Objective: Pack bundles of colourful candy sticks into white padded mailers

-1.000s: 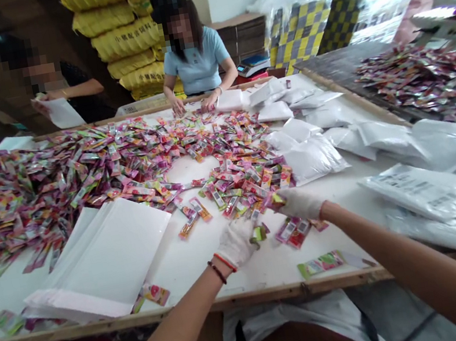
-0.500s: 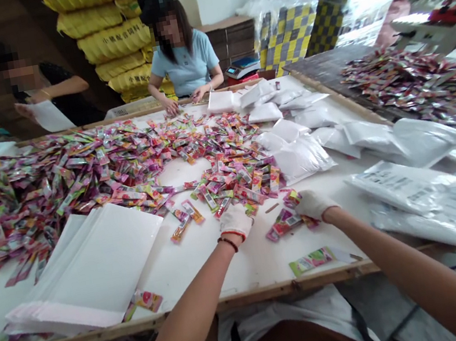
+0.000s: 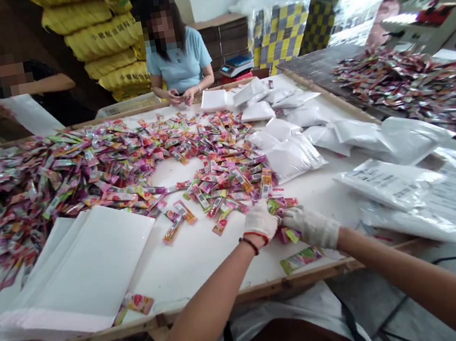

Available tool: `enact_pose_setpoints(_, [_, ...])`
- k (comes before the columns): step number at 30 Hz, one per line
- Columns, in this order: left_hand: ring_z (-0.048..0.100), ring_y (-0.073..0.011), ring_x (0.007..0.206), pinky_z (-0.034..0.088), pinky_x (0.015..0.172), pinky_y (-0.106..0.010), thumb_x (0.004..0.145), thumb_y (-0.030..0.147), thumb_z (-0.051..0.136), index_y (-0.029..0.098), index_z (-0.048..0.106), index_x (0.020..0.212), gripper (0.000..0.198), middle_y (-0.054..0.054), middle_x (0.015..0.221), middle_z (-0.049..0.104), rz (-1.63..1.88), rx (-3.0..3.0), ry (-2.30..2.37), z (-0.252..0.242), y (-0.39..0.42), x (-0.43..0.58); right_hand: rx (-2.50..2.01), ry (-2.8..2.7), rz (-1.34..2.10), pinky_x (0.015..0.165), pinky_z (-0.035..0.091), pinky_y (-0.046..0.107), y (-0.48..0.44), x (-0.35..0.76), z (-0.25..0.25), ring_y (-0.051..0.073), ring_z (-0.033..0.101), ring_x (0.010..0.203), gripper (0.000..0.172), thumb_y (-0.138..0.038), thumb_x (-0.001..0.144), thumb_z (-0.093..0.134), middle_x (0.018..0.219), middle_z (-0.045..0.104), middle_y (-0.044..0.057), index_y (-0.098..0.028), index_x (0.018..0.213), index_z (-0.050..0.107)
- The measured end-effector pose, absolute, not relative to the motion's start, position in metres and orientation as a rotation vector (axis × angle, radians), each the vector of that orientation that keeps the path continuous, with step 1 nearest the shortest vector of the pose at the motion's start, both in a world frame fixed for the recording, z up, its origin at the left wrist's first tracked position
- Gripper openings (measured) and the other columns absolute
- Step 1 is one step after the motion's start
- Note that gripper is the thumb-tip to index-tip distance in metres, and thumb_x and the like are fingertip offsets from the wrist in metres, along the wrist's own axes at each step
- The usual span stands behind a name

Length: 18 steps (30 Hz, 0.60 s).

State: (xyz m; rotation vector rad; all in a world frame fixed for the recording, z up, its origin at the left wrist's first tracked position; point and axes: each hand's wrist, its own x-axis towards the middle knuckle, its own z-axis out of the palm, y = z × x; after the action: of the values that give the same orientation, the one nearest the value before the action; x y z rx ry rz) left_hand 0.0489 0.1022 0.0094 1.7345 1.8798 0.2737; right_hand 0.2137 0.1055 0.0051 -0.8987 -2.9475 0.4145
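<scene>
Both my hands wear white gloves and meet over a small bunch of colourful sachets (image 3: 289,234) near the table's front edge. My left hand (image 3: 260,221) is curled, its fingers closed against the sachets. My right hand (image 3: 310,225) is also closed, gripping the same bunch from the right. Just beyond them lies a loose pile of sachets (image 3: 229,179), part of a much larger heap (image 3: 36,181) spread across the left of the white table (image 3: 207,250). One green and pink sachet (image 3: 300,259) lies flat close to the wooden edge.
A stack of white mailer bags (image 3: 81,267) lies at front left. Filled white bags (image 3: 295,152) and printed plastic bags (image 3: 393,182) cover the right side. Two other people work at the far edge, with yellow sacks (image 3: 103,39) behind them. A second table of sachets (image 3: 411,85) stands at right.
My hands have drawn together and toward me, gathering sachets into a bunch between them. The camera view has shifted slightly right and down.
</scene>
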Motion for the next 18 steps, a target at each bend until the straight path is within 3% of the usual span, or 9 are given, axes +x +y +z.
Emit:
enact_pose_setpoints(8, [0.061, -0.0239, 0.092, 0.046, 0.075, -0.030, 0.074, 0.034, 0.061, 0.017, 0.056, 0.103, 0.034, -0.012, 0.099, 0.063, -0.023, 1.949, 1.899, 0.000, 0.091, 0.051, -1.223, -3.027, 0.382, 0.074, 0.037, 0.032, 0.092, 0.231, 0.006, 0.022, 0.057, 0.081, 0.029, -0.016, 0.067, 0.054, 0.089, 0.065, 0.011, -0.015, 0.096, 0.060])
enact_pose_setpoints(14, [0.058, -0.0268, 0.092, 0.044, 0.076, -0.035, 0.069, 0.037, 0.067, 0.016, 0.054, 0.103, 0.041, -0.014, 0.103, 0.059, 0.099, 2.181, 1.794, -0.003, 0.070, 0.039, -1.264, -3.108, 0.583, 0.073, 0.040, 0.034, 0.074, 0.232, 0.019, 0.026, 0.061, 0.082, 0.029, -0.035, 0.071, 0.059, 0.090, 0.067, 0.012, -0.017, 0.093, 0.064])
enact_pose_setpoints(18, [0.059, -0.0254, 0.087, 0.043, 0.074, -0.033, 0.071, 0.030, 0.066, 0.016, 0.056, 0.098, 0.032, -0.012, 0.096, 0.062, 0.091, 2.186, 1.716, -0.002, 0.070, 0.032, -1.122, -3.242, 0.471, 0.073, 0.041, 0.037, 0.065, 0.218, 0.015, 0.029, 0.060, 0.083, 0.024, -0.024, 0.070, 0.058, 0.092, 0.066, 0.016, -0.014, 0.090, 0.065])
